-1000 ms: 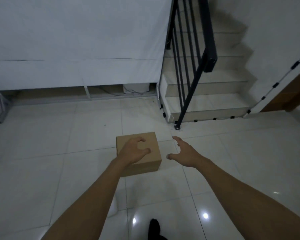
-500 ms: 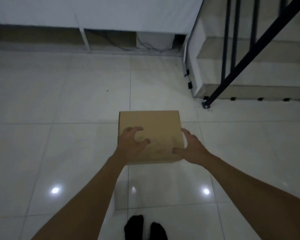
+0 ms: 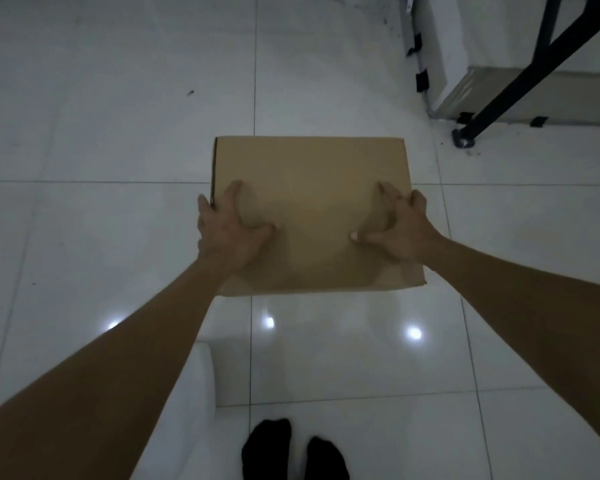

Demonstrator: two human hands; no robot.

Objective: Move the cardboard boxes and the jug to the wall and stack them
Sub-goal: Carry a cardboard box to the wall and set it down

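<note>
Grip: left hand (image 3: 227, 233) and right hand (image 3: 400, 230) clasp the cardboard box (image 3: 312, 188).

Left hand (image 3: 227, 233) and right hand (image 3: 400, 230) grip box (image 3: 312, 178) sides, thumbs on top. Box on tiled floor (image 3: 118, 133). Stair rail (image 3: 520, 77) far right.

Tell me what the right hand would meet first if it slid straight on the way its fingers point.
Nothing soon: the right hand would travel along the cardboard box, then only bare floor appears beyond.
</note>
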